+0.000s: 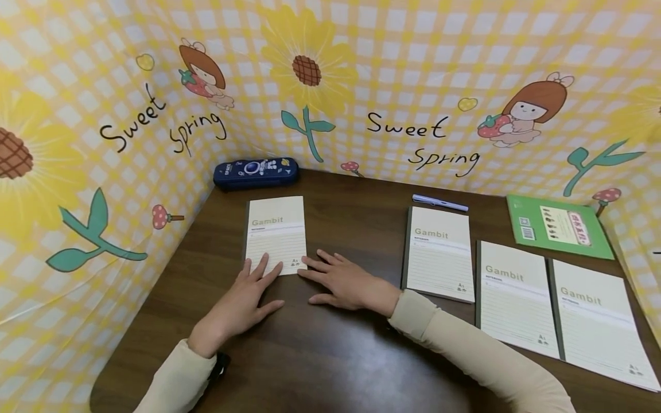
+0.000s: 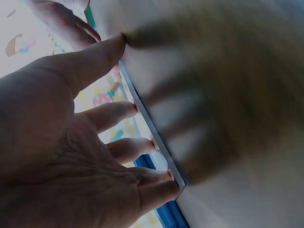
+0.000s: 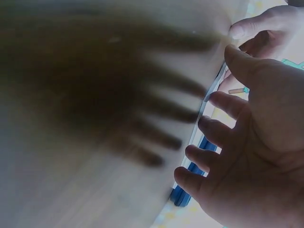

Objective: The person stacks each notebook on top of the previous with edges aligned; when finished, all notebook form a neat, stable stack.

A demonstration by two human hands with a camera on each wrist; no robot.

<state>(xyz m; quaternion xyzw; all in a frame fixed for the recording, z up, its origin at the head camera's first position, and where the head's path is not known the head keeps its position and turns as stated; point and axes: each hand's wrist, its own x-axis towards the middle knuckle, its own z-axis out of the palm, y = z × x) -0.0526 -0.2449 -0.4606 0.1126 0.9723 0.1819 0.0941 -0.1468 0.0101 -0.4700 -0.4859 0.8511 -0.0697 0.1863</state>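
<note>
A cream Gambit notebook (image 1: 276, 232) with a dark spine lies flat on the brown table (image 1: 341, 355), left of centre. Fingers of my left hand (image 1: 242, 304) are spread and rest on its lower part, while the thumb points right over the table. From the other side my right hand (image 1: 351, 281) lies palm down, its fingertips at the notebook's lower right corner and its thumb apart on the tabletop. In the left wrist view the notebook's thin edge (image 2: 153, 122) runs along the left fingertips. The right wrist view has the right hand's fingers (image 3: 216, 130) extended beside that edge.
A dark blue space-print pencil case (image 1: 255, 174) stands behind the notebook. To the right lie three more Gambit notebooks, one (image 1: 439, 255) below a lilac pen (image 1: 440, 203). A green book (image 1: 560, 226) lies at the back right. Yellow checked cloth (image 1: 382, 86) walls the table's back and sides.
</note>
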